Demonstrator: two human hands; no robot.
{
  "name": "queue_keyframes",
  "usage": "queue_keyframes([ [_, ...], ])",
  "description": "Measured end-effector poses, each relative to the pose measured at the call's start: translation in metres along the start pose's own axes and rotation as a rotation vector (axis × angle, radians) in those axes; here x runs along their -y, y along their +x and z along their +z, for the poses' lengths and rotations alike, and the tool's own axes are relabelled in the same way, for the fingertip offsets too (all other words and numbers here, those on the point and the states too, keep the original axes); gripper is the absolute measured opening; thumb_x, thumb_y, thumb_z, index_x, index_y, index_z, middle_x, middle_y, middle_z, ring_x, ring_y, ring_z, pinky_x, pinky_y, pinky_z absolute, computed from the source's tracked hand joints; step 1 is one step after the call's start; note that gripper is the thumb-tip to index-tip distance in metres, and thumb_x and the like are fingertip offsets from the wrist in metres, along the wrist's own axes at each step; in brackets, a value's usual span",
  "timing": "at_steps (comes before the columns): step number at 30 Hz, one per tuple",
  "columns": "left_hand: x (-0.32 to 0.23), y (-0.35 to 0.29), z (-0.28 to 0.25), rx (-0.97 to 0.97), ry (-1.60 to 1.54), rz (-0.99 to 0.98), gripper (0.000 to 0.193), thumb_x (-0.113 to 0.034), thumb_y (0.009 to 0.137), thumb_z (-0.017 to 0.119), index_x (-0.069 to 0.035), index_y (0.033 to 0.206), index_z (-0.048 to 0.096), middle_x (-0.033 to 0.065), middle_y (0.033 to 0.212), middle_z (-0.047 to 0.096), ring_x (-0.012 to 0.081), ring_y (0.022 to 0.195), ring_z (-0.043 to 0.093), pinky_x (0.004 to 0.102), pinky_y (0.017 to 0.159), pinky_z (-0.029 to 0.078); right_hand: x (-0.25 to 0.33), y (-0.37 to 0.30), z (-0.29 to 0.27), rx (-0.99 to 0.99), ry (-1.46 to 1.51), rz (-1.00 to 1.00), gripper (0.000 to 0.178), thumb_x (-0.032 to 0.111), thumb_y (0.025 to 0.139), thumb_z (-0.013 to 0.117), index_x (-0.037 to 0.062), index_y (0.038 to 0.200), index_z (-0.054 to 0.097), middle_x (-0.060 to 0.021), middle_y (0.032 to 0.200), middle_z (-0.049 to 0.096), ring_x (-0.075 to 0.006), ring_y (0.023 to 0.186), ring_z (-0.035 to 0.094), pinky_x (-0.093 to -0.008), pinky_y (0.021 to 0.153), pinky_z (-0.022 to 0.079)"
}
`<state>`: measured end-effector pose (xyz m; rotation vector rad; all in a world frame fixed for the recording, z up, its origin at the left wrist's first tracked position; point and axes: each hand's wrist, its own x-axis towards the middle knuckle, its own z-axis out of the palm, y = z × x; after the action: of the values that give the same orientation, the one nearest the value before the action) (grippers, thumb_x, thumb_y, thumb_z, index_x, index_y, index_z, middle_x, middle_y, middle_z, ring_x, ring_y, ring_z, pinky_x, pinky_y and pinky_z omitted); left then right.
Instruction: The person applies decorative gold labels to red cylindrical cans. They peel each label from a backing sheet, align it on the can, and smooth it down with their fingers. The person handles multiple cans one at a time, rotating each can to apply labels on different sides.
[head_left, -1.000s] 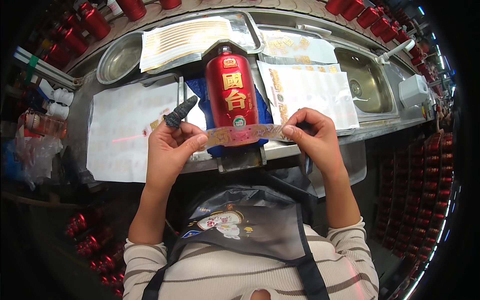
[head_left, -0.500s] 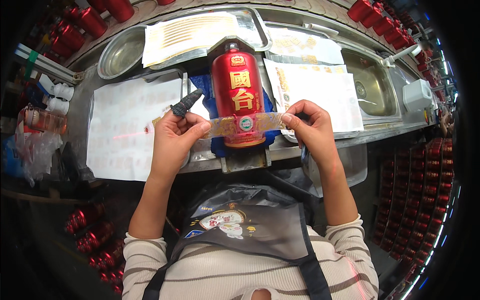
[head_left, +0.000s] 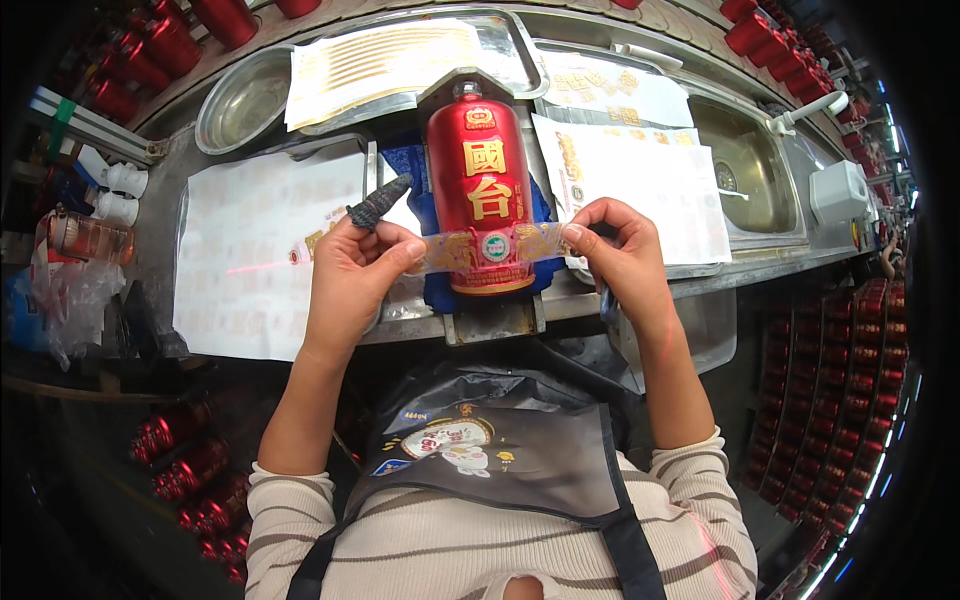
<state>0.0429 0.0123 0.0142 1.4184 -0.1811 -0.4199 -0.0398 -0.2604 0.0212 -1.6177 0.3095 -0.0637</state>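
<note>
A glossy red bottle (head_left: 478, 140) with gold characters lies on its back in a metal cradle (head_left: 490, 328) lined with blue cloth (head_left: 408, 165), neck away from me. Across its lower part stretches a translucent decal strip (head_left: 440, 253) with gold patterning and a round green emblem. My left hand (head_left: 358, 262) pinches the strip's left end between thumb and finger; a dark ribbed cover sits on one of its fingers. At the other end, my right hand (head_left: 612, 250) pinches the strip the same way. Something dark, partly hidden, shows below the right palm.
White decal sheets lie left (head_left: 235, 270), right (head_left: 670, 200) and behind (head_left: 375, 70) the bottle, on metal trays. A steel bowl (head_left: 245, 100) stands back left, a sink (head_left: 740, 180) at the right. Red bottles line the far shelf and racks (head_left: 835, 380) below.
Almost nothing moves. Both hands still hold the strip taut over the bottle; it sits slightly higher on the bottle's lower part, and the view has shifted a little.
</note>
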Motion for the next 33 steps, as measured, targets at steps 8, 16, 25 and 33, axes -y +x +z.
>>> queue_keyframes([
  [8, 0.003, 0.004, 0.002, -0.011, -0.005, -0.009, 0.01, 0.0, 0.088, 0.073, -0.001, 0.095, 0.065, 0.004, 0.085, 0.07, 0.0083, 0.078, 0.065, 0.0235, 0.074, 0.054, -0.011, 0.004, 0.005, 0.021, -0.014, 0.006, 0.013, 0.015, 0.091, 0.073, 0.0056, 0.09, 0.064, 0.0041, 0.073, 0.061, 0.0011, 0.052, 0.043, -0.0169, 0.044, 0.032],
  [16, 0.014, 0.014, 0.004, -0.031, 0.203, 0.02, 0.02, -0.003, 0.092, 0.065, 0.003, 0.111, 0.063, 0.0055, 0.098, 0.069, 0.0109, 0.087, 0.065, 0.0256, 0.08, 0.052, -0.029, 0.01, 0.006, -0.219, -0.106, -0.162, 0.01, 0.01, 0.095, 0.065, 0.0041, 0.103, 0.067, 0.0032, 0.08, 0.062, 0.0004, 0.057, 0.046, -0.0192, 0.049, 0.036],
  [25, 0.036, 0.014, 0.01, 0.084, 0.021, 0.181, 0.061, -0.011, 0.099, 0.059, 0.001, 0.153, 0.031, 0.0153, 0.153, 0.043, 0.0219, 0.136, 0.044, 0.0362, 0.114, 0.032, -0.015, 0.006, 0.032, 0.022, -0.259, -0.229, 0.051, 0.038, 0.088, 0.074, 0.0084, 0.123, 0.054, -0.01, 0.107, 0.06, -0.0155, 0.079, 0.056, -0.031, 0.068, 0.047],
  [33, 0.037, 0.014, 0.023, 0.131, 0.028, 0.154, 0.061, -0.014, 0.1, 0.06, 0.0, 0.152, 0.032, 0.0158, 0.154, 0.04, 0.0251, 0.136, 0.044, 0.0378, 0.112, 0.036, -0.008, 0.003, 0.033, 0.022, -0.154, -0.134, 0.05, 0.038, 0.086, 0.073, 0.0039, 0.116, 0.053, -0.0172, 0.109, 0.064, -0.029, 0.101, 0.063, -0.0376, 0.087, 0.049],
])
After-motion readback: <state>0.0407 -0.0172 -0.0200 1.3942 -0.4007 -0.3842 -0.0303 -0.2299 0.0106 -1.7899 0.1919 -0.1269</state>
